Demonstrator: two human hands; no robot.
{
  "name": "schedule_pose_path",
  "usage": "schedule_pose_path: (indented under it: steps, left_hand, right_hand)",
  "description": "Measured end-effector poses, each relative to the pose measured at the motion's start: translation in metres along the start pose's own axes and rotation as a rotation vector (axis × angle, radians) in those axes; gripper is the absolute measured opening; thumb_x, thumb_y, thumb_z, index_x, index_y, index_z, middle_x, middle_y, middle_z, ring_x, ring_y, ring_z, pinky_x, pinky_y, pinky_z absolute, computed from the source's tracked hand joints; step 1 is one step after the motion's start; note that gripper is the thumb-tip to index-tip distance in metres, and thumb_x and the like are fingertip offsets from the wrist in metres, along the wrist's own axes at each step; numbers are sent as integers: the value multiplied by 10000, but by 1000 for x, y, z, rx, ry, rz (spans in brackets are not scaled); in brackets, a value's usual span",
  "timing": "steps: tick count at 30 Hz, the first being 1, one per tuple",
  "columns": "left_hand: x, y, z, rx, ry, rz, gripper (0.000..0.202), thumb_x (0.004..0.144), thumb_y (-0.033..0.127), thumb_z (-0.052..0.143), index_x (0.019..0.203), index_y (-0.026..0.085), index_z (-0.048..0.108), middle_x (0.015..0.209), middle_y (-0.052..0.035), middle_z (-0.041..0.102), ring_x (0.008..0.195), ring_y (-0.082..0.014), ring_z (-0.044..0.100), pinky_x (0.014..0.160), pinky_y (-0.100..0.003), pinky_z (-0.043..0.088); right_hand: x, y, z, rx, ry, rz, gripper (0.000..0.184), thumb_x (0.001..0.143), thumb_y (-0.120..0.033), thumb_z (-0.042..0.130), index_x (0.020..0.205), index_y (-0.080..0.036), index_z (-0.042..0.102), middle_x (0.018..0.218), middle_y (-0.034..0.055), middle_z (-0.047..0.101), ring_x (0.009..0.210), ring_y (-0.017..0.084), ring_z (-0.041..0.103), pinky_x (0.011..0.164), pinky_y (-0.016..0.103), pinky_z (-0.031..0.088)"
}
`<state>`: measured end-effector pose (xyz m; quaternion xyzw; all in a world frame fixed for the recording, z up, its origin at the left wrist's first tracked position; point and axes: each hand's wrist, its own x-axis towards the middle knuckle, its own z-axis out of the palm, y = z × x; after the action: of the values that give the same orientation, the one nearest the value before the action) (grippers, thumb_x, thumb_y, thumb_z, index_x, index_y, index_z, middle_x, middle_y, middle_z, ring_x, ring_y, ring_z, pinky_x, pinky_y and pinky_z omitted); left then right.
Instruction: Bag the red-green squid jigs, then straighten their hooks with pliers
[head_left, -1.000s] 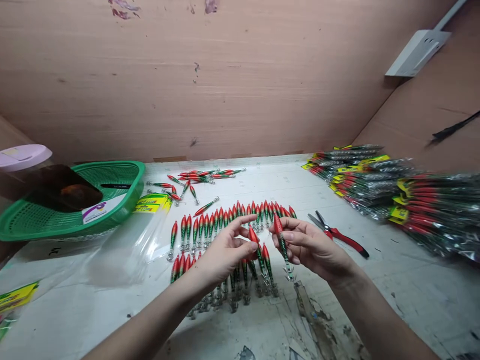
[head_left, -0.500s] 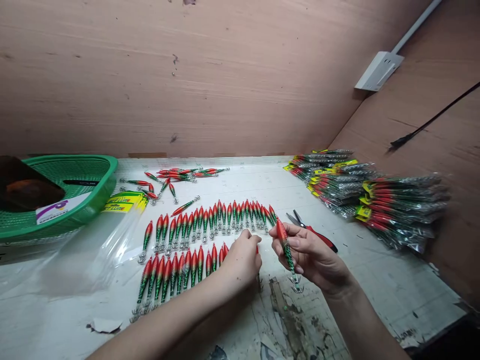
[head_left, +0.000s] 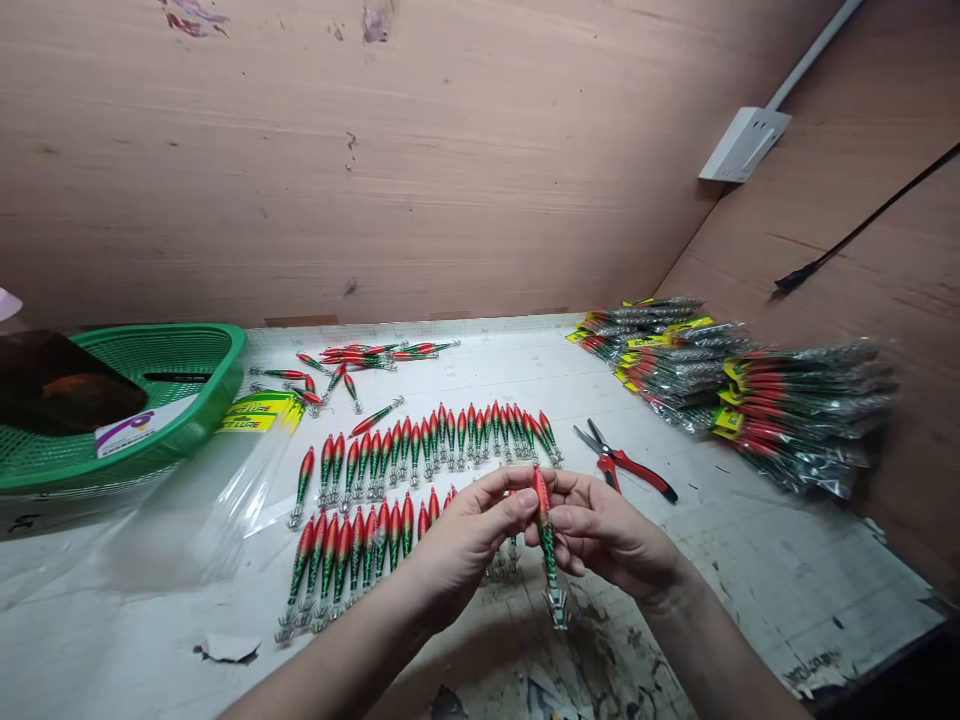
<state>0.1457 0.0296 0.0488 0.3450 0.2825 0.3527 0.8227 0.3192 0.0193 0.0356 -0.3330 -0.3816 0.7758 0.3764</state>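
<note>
Both hands meet over the table's near middle on one red-and-green squid lure (head_left: 547,545), which hangs upright with its hooks at the bottom. My left hand (head_left: 465,540) pinches its red top with thumb and fingers. My right hand (head_left: 607,535) wraps the lure's body from the right. Under and behind the hands lie two rows of like lures (head_left: 420,445), laid side by side on the white table (head_left: 750,560).
A green basket (head_left: 187,365) with a dark object stands at the far left, beside clear bags with yellow labels (head_left: 259,410). Loose lures (head_left: 360,360) lie at the back. Red-handled pliers (head_left: 626,465) lie right of the rows. Stacks of packed lures (head_left: 750,395) fill the right side.
My left hand rose from the front row and joined the right hand on the lure. The lure shifted left toward the middle and hangs more upright.
</note>
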Motion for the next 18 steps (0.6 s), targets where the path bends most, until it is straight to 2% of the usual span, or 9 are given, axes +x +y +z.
schedule_pose_path:
  steps: [4,6,8,10,12,15,18]
  left_hand:
    - [-3,0,-2,-58,-18,-47,231,771,284,738,948,138,719,736,-16,636,625,-76,512,623,-196,389]
    - [-4,1,-3,-95,2,-55,220,761,251,753,934,120,720,754,-25,655,657,-76,547,654,-186,420]
    - [-5,2,-4,-163,54,-76,206,746,221,770,913,111,717,824,-45,687,750,-94,610,757,-194,464]
    - [-5,3,-6,-232,139,-113,183,740,205,778,883,120,700,891,-64,710,834,-123,655,818,-219,494]
    - [-6,3,-6,-274,225,-143,152,749,189,771,845,132,668,913,-71,720,827,-130,677,789,-230,527]
    - [-8,4,-5,-289,285,-131,164,746,165,772,805,141,620,873,-56,721,758,-121,689,737,-229,557]
    - [-10,7,-3,-281,296,-95,215,717,168,797,793,150,596,800,-28,709,730,-129,697,673,-223,567]
  right_hand:
    - [-2,1,6,-163,36,12,393,690,-398,799,933,-149,615,689,26,660,494,78,580,426,158,413]
    - [-4,-3,9,-278,94,-8,410,670,-460,792,876,-161,602,659,12,640,469,84,561,391,162,363]
    - [-7,-8,6,-422,184,-52,415,682,-522,756,833,-170,595,658,15,633,458,92,536,382,186,336]
    - [-10,-14,-5,-602,335,-121,419,734,-580,680,840,-182,599,729,43,650,531,122,549,459,242,403]
    - [-13,-16,-25,-816,561,-181,403,785,-592,607,855,-196,590,840,80,648,711,188,578,632,323,462]
    - [-16,-6,-61,-1138,909,-167,306,812,-493,582,828,-189,553,939,144,596,988,321,510,845,468,398]
    - [-14,15,-84,-1394,1073,-80,198,795,-346,577,846,-156,555,1004,210,558,1062,406,450,887,565,326]
